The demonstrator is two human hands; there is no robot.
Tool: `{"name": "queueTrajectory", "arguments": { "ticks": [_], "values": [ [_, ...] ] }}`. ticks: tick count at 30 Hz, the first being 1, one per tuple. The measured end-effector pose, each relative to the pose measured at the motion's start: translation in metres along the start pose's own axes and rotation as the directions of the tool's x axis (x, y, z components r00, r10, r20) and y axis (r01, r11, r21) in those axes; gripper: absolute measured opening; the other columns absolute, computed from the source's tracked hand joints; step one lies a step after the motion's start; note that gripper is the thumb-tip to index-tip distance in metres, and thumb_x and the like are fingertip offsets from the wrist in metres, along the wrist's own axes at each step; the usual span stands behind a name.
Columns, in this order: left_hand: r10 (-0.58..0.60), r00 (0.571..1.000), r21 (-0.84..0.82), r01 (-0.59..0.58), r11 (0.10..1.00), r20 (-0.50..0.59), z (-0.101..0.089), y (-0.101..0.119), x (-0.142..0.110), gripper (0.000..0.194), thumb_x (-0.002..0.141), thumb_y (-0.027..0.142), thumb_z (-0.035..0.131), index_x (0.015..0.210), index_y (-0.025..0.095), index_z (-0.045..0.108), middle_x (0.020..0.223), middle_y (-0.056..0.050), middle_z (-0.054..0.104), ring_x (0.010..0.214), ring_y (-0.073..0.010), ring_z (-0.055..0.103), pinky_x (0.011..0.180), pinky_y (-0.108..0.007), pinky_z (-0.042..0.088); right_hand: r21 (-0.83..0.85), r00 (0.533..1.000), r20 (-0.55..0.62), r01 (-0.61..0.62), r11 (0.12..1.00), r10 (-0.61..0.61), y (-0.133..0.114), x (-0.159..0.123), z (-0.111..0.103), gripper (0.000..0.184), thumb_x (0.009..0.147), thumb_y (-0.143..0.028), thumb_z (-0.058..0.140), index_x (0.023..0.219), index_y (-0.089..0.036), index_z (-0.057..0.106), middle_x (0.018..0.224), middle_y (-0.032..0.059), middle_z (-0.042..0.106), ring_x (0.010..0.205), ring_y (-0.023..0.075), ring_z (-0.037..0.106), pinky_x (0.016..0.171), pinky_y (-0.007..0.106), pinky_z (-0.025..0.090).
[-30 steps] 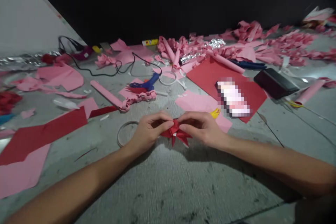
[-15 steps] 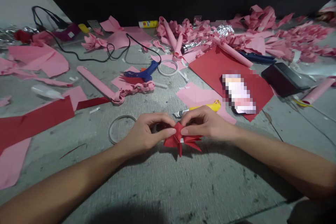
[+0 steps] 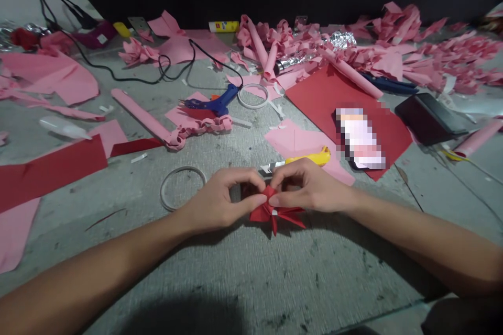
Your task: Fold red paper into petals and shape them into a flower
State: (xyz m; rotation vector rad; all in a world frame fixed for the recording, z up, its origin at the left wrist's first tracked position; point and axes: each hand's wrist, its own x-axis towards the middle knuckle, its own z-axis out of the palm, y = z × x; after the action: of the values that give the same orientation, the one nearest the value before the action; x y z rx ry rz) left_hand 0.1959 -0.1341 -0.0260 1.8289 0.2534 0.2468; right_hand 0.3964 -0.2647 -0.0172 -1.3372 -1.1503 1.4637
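Note:
Both hands pinch a folded red paper flower (image 3: 274, 214) just above the grey surface. My left hand (image 3: 231, 199) is closed, thumb and forefinger on its near-left part. From the other side, my right hand (image 3: 308, 186) grips the same piece between thumb and fingers. Pointed red petals spread toward me, and a small white patch shows at their middle. The fingertips hide the upper part of the flower. Right behind the hands lies a yellow utility knife (image 3: 308, 159) with its blade pointing left. A grey tape ring (image 3: 163, 188) rests beside my left wrist.
A blue glue gun (image 3: 222, 102) with a black cord lies farther back, near a white ring (image 3: 240, 97). To the right, a phone (image 3: 359, 138) rests on red paper (image 3: 314, 94). Crumpled pink paper (image 3: 428, 63) heaps along the dark back panel. A black box (image 3: 430, 118) stands at right.
The view has shifted slightly. Both hands keep their pinch on the red paper flower, which has tilted a little; nothing was let go.

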Motion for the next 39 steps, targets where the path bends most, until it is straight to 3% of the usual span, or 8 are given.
{"name": "queueTrajectory", "arguments": {
  "ticks": [10, 19, 26, 32, 39],
  "values": [
    [0.062, 0.995, 0.097, -0.055, 0.994, -0.073, 0.004, -0.002, -0.001, 0.009, 0.096, 0.019, 0.074, 0.088, 0.020, 0.077, 0.078, -0.001, 0.071, 0.071, -0.0143, 0.061, 0.070, -0.030, 0.045, 0.032, 0.999, -0.031, 0.011, 0.999, -0.010, 0.008, 0.002, -0.001, 0.025, 0.082, -0.035, 0.092, 0.086, -0.013, 0.082, 0.066, -0.0003, 0.068, 0.054, 0.0087, 0.051, 0.051, 0.024, 0.039],
    [0.105, 0.983, 0.185, -0.077, 0.980, -0.149, 0.006, -0.002, -0.002, 0.010, 0.095, 0.016, 0.074, 0.087, 0.019, 0.079, 0.075, 0.001, 0.070, 0.069, -0.0129, 0.062, 0.067, -0.028, 0.043, -0.139, 0.987, -0.117, 0.094, 0.986, -0.111, 0.006, 0.000, 0.005, 0.015, 0.090, -0.027, 0.081, 0.085, -0.013, 0.082, 0.073, 0.0011, 0.070, 0.064, 0.0108, 0.055, 0.058, 0.025, 0.040],
    [0.091, 0.992, 0.208, -0.072, 0.976, -0.083, 0.006, -0.002, -0.005, 0.013, 0.098, 0.021, 0.074, 0.087, 0.019, 0.080, 0.075, -0.001, 0.071, 0.068, -0.0137, 0.064, 0.066, -0.028, 0.046, -0.276, 0.990, -0.035, 0.125, 0.953, -0.140, 0.003, -0.002, 0.002, 0.011, 0.094, -0.024, 0.073, 0.090, -0.015, 0.079, 0.072, 0.0000, 0.069, 0.064, 0.0115, 0.056, 0.059, 0.025, 0.043],
    [0.083, 0.986, 0.186, -0.055, 0.981, -0.147, 0.005, -0.001, -0.005, 0.009, 0.096, 0.020, 0.077, 0.087, 0.021, 0.080, 0.073, 0.000, 0.071, 0.066, -0.0138, 0.063, 0.064, -0.028, 0.045, -0.290, 0.978, -0.055, 0.177, 0.941, -0.201, 0.004, -0.001, -0.002, 0.012, 0.096, -0.025, 0.074, 0.092, -0.016, 0.081, 0.078, 0.0017, 0.074, 0.069, 0.0132, 0.061, 0.064, 0.026, 0.047],
    [0.244, 0.950, 0.273, -0.186, 0.944, -0.194, 0.005, -0.003, -0.008, 0.008, 0.098, 0.020, 0.078, 0.091, 0.024, 0.079, 0.078, 0.001, 0.074, 0.071, -0.0143, 0.066, 0.070, -0.030, 0.050, -0.222, 0.977, 0.063, 0.215, 0.951, -0.206, -0.001, 0.002, -0.016, 0.010, 0.092, -0.025, 0.082, 0.097, -0.016, 0.083, 0.090, 0.0046, 0.077, 0.077, 0.0149, 0.066, 0.071, 0.029, 0.051]
  ]
}}
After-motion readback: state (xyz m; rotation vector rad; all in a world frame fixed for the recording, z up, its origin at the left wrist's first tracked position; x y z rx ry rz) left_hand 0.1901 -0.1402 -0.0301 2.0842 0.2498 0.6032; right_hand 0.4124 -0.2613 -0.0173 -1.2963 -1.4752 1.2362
